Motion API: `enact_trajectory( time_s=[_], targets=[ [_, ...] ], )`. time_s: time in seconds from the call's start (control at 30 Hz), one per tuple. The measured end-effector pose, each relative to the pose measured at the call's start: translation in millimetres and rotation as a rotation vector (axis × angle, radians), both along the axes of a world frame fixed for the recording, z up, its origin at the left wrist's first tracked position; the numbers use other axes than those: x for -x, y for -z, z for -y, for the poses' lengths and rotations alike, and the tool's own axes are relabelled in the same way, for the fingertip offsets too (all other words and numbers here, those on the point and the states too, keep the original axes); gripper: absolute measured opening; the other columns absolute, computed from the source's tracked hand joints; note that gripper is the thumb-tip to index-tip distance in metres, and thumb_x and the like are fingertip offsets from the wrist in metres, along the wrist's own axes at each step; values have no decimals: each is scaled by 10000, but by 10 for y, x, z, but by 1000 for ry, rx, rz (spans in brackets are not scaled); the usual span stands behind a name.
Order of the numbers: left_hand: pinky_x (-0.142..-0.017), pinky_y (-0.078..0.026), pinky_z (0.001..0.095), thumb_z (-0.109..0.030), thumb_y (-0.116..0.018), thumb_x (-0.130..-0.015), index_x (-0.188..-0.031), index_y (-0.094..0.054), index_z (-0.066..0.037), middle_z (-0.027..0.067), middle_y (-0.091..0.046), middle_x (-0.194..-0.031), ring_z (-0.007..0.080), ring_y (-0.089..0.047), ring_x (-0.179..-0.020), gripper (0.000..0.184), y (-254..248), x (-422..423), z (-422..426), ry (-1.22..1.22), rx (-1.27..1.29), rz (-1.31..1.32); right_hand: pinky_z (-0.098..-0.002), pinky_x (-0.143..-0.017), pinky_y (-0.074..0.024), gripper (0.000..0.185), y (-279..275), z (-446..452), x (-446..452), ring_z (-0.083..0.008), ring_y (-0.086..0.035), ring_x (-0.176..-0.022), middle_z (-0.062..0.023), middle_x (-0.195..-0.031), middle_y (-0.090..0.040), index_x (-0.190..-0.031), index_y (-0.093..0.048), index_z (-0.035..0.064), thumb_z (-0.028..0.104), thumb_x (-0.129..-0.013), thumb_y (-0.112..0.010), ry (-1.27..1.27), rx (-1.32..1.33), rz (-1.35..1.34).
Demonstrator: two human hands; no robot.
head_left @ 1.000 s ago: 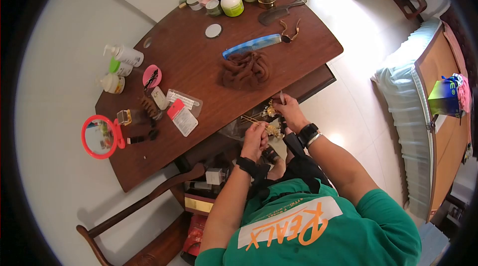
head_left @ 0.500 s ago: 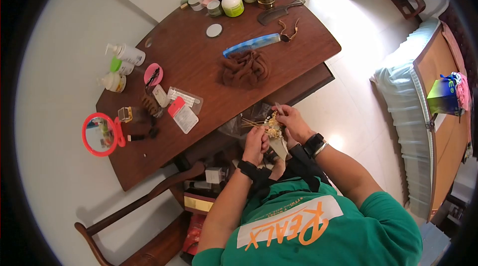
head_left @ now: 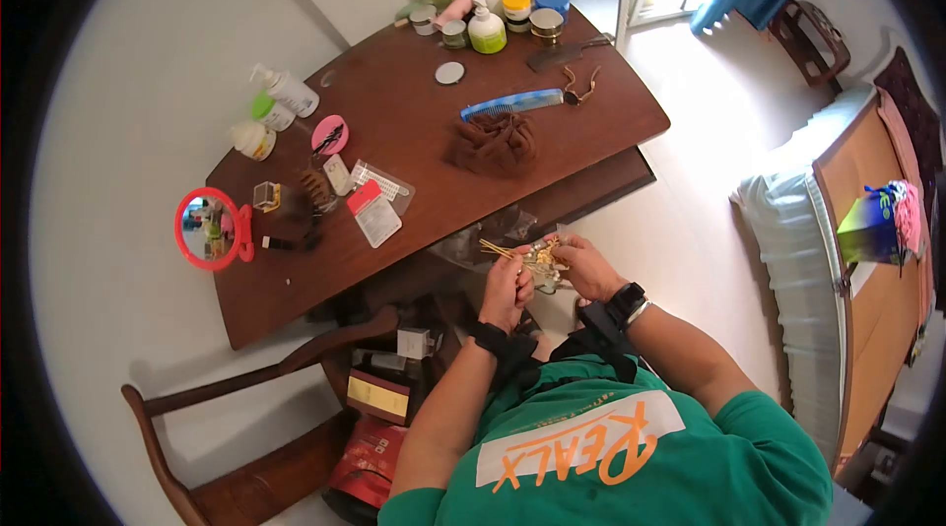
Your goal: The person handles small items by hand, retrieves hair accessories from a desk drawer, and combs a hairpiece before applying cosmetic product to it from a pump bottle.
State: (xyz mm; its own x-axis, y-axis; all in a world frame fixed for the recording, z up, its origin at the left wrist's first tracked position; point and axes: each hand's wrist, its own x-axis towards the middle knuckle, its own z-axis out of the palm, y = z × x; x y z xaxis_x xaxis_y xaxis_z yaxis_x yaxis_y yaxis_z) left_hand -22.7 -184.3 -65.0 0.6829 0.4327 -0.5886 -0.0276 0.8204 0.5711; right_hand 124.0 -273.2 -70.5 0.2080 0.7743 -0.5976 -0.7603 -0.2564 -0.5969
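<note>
In the head view, a small bunch of gold hairpins (head_left: 541, 257) with pale, pearl-like ornaments lies between my two hands, just off the table's front edge. My left hand (head_left: 506, 290) is closed around the thin gold stems, whose ends stick out past the thumb to the left. At the ornamented end, the fingers of my right hand (head_left: 588, 270) pinch the pins. Beyond the hands, crumpled clear plastic (head_left: 483, 235) shows in the open drawer. Individual pins are too small to separate.
On the brown table (head_left: 394, 162) are a brown hair bundle (head_left: 498, 144), a blue comb (head_left: 512, 103), a dark comb (head_left: 567, 51), a pink-rimmed mirror (head_left: 242, 230) and several bottles. A wooden chair (head_left: 212, 393) stands at left, a bed (head_left: 803, 260) at right.
The view has shifted slightly. The gold stems, fanned out before, now lie closer together. A pale, card-like piece seen below the hands no longer shows.
</note>
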Motion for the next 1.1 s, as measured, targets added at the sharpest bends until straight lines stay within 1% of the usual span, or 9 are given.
enact_trajectory(
  time_s=[0.13,0.23,0.33,0.43,0.53,0.73,0.83,1.03,1.1],
  targets=[
    [-402,-258,203,-187,-415,-1000,-1193,-499,-86,-32,-369,-604,62,-334,-447,234,-112,-100,122,-28,-20,52,-368,-705,-531,271,-38,86,-137,-190,-628,-859,-77,-986,-610,-1199,-491,94,145,-933,-483,-49,-69,-128],
    [-401,-253,205,-180,-423,-988,-1202,-504,-90,-32,-369,-604,61,-335,-445,247,-176,-239,266,-39,-42,2,-350,-706,-524,249,-105,230,-286,-179,-622,-859,-65,-1001,-611,-1180,-510,98,174,-944,-492,-115,-56,-33],
    [-397,-249,206,-175,-432,-969,-1199,-514,-67,-34,-370,-606,59,-342,-446,267,-148,-369,405,9,-79,-113,-330,-699,-518,227,-64,340,-429,-161,-605,-855,-43,-990,-608,-1154,-533,98,198,-955,-492,-126,35,211],
    [-372,-226,204,-210,-442,-956,-1146,-563,-69,-46,-393,-613,48,-332,-429,266,-155,-450,532,47,-127,-143,-312,-697,-510,209,-72,410,-562,-142,-585,-853,-24,-961,-597,-1134,-551,100,191,-955,-492,-40,26,315],
    [-376,-226,203,-204,-441,-950,-1107,-586,-51,-46,-386,-609,49,-332,-433,263,-158,-483,573,-4,-118,-133,-302,-693,-524,206,-138,432,-676,-131,-573,-835,-25,-943,-582,-1132,-548,91,180,-954,-495,-31,40,317],
    [-413,-254,207,-169,-413,-961,-1133,-540,4,-34,-359,-626,65,-335,-469,275,-303,-446,600,-137,-20,-68,-308,-694,-566,196,-156,393,-891,-160,-635,-800,-46,-947,-599,-1126,-524,58,175,-970,-500,-40,-70,196],
    [-415,-253,211,-166,-420,-964,-1138,-540,-1,-31,-359,-633,69,-327,-478,268,-249,-379,573,-215,90,-15,-317,-705,-567,216,-138,362,-952,-191,-654,-816,-66,-982,-614,-1154,-514,55,171,-972,-501,-33,-117,121],
    [-404,-247,218,-164,-431,-972,-1173,-538,-20,-37,-346,-622,72,-319,-474,270,-219,-263,474,-371,278,72,-335,-760,-560,230,-161,279,-1004,-239,-651,-912,-108,-1053,-626,-1178,-520,49,129,-962,-504,26,-231,-16],
    [-395,-251,220,-167,-442,-964,-1150,-549,-22,-33,-358,-615,76,-331,-470,259,-204,-225,432,-391,298,126,-342,-772,-558,216,-201,260,-1050,-252,-648,-924,-116,-1051,-628,-1160,-531,46,110,-954,-511,-5,-248,-57]
  ],
)
